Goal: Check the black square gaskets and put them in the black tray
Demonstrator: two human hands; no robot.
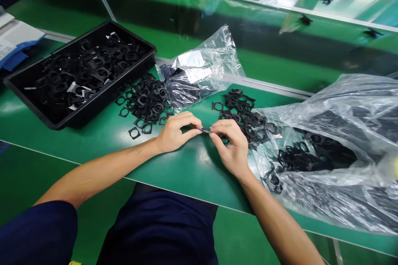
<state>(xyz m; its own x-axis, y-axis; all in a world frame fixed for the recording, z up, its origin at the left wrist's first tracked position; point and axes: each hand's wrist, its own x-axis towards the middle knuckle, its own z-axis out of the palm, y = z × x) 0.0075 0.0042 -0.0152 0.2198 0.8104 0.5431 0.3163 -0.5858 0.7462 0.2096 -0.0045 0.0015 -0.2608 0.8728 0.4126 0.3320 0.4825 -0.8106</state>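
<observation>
Between my two hands is a small, thin black plastic part (205, 131), seen edge-on just above the green table. My left hand (175, 131) pinches its left end between thumb and fingers. At its right end my right hand (231, 145) pinches it the same way. Behind my left hand lies a pile of flat black ring-holed frames (147, 99). Behind and beside my right hand spreads a second pile of black plastic parts (241, 112). My fingers hide part of the held piece, so its full shape cannot be made out.
A black tray (59, 122) of similar parts with a few white pieces stands at left. A labelled clear bag (214, 58) of parts lies at the back. On the right, a large open plastic bag (326, 103) spills black parts. The table's front edge (174, 192) runs before me.
</observation>
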